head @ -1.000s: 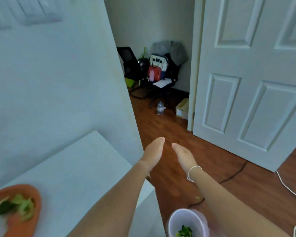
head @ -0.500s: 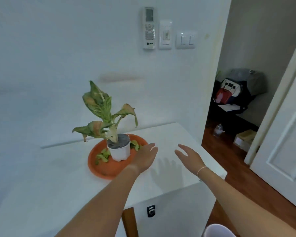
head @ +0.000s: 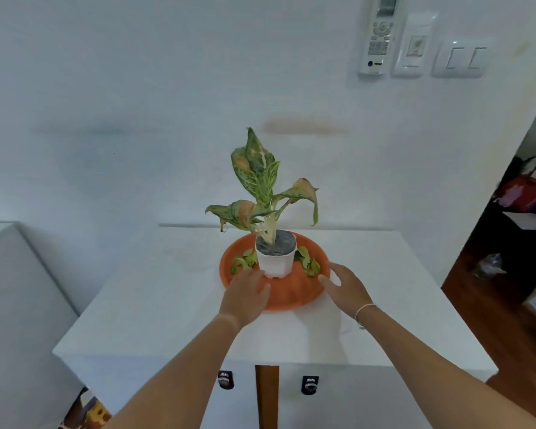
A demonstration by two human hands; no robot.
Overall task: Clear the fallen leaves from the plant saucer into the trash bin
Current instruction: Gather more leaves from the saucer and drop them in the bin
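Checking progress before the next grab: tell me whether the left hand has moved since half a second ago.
Yes. The left hand has gone forward onto the orange saucer, closer to the white pot.

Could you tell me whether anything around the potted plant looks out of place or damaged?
Yes. Loose green leaves lie in the orange saucer on both sides of the white pot. The plant itself looks poorly: several leaves droop with brown, curled patches. A faint brownish smear marks the wall behind it.
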